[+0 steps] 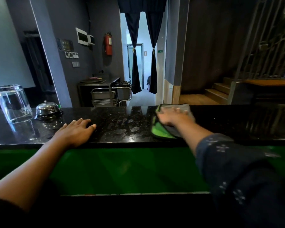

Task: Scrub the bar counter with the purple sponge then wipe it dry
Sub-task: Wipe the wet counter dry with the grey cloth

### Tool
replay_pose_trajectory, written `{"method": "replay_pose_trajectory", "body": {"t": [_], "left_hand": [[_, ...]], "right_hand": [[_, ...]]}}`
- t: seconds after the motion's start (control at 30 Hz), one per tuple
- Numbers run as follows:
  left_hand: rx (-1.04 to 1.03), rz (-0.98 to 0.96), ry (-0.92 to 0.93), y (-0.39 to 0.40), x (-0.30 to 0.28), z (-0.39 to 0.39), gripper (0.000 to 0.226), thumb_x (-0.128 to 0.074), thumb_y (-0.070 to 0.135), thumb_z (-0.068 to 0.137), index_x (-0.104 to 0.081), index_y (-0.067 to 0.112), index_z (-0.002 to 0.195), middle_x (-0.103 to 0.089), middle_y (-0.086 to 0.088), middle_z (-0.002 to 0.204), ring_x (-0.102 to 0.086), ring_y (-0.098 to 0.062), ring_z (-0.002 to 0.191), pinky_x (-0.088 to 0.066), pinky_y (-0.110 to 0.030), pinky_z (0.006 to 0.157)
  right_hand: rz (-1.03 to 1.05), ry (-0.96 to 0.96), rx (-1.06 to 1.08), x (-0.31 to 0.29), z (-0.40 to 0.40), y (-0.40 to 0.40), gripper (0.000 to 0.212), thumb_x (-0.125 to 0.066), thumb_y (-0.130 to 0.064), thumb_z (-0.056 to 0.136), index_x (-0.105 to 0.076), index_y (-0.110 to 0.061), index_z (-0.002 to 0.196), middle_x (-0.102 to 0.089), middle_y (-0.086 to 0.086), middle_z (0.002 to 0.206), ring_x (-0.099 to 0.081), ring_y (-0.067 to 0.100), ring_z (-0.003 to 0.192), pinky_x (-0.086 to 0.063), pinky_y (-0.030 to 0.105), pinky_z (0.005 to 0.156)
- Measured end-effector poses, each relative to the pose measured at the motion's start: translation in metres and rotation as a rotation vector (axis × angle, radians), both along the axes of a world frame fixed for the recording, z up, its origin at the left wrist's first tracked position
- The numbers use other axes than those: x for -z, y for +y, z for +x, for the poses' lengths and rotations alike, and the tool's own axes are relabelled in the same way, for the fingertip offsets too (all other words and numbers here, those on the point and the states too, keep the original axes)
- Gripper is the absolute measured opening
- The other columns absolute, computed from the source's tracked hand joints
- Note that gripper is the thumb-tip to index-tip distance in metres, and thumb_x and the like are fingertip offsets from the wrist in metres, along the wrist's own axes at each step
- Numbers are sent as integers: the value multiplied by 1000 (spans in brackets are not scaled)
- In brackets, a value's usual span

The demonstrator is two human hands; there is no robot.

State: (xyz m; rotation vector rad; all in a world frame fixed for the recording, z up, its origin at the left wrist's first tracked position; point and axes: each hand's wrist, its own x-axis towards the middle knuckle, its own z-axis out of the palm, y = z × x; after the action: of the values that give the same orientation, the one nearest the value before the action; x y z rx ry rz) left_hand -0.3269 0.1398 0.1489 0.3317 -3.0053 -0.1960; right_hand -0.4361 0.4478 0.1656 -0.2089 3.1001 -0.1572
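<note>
Dim bar room, dark grey walls, curtained doorway straight ahead, wooden steps off to the right. Black speckled stone surface [115,116] runs across the view, glossy, with a green panel below its near edge. Right hand [173,116] lies flat on a grey-and-green cloth [161,129], fingers [178,110] spread straight and pressing it to the stone; cloth's far edge reaches the back lip of the surface. Left hand [77,129] rests palm-down on bare stone, fingers [82,121] relaxed and extended, gripping nothing, apparently bracing. Between the two sets of fingers: pale wet smears and droplets [127,125], not yet wiped. Purple sponge not in view anywhere. Judgement: scrubbing looks done, drying step is in hand. Next move probably calls for dragging the cloth leftward from the right fingers across the wet patch, keeping flat pressure, then covering the stretch under and past the left hand. Beyond the left fingers stand a service bell [47,109] and an upturned clear glass [12,104]; both would need a careful pass round them.
</note>
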Motion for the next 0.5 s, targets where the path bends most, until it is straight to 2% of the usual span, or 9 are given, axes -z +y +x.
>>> {"method": "replay_pose_trajectory", "body": {"t": [0.07, 0.17, 0.3, 0.33, 0.4, 0.5], "left_hand": [[-4, -3, 8, 0, -1, -1, 61, -21, 56, 94, -22, 26, 147, -17, -2, 156, -13, -21, 143, -8, -45, 114], [16, -2, -9, -5, 0, 1, 62, -20, 57, 93, -19, 26, 148, -14, -3, 157, -11, -21, 144, -7, -45, 115], [21, -33, -11, -11, 4, -1, 64, -17, 58, 93, -15, 27, 148, -10, -3, 157, -9, -21, 144, -7, -44, 116], [19, -33, -10, -12, 6, -1, 64, -17, 58, 92, -15, 27, 148, -10, -3, 157, -9, -21, 144, -6, -44, 116], [16, -27, 9, -12, 9, -5, 64, -17, 59, 92, -16, 28, 148, -10, -2, 157, -9, -20, 144, -6, -44, 115], [-2, -31, 49, -11, 10, -9, 62, -20, 58, 92, -18, 29, 147, -11, -1, 157, -11, -20, 144, -7, -43, 115]], "right_hand": [[-30, 6, -125, -1, 14, -41, 65, -13, -62, 94, -12, -30, 151, -3, 16, 159, -4, 38, 144, 1, 65, 110], [-8, -18, -401, 7, 47, -73, 66, -9, -68, 90, -5, -38, 149, 2, 8, 160, 2, 30, 145, 5, 58, 112], [-38, 5, -626, 18, 57, -31, 67, -5, -79, 81, -5, -54, 143, -2, -7, 160, -1, 15, 145, 3, 50, 111], [-27, 14, -630, 16, 52, -13, 68, -3, -80, 78, -3, -56, 142, -2, -9, 159, -2, 13, 144, 2, 50, 111], [13, 20, -509, 12, 34, 22, 68, -3, -78, 78, -2, -55, 142, -3, -9, 159, -3, 15, 144, 0, 52, 112], [-83, -86, -158, 6, -13, 49, 56, -20, -58, 97, -17, -37, 149, -12, -7, 156, -8, 19, 145, -2, 50, 115]]}}
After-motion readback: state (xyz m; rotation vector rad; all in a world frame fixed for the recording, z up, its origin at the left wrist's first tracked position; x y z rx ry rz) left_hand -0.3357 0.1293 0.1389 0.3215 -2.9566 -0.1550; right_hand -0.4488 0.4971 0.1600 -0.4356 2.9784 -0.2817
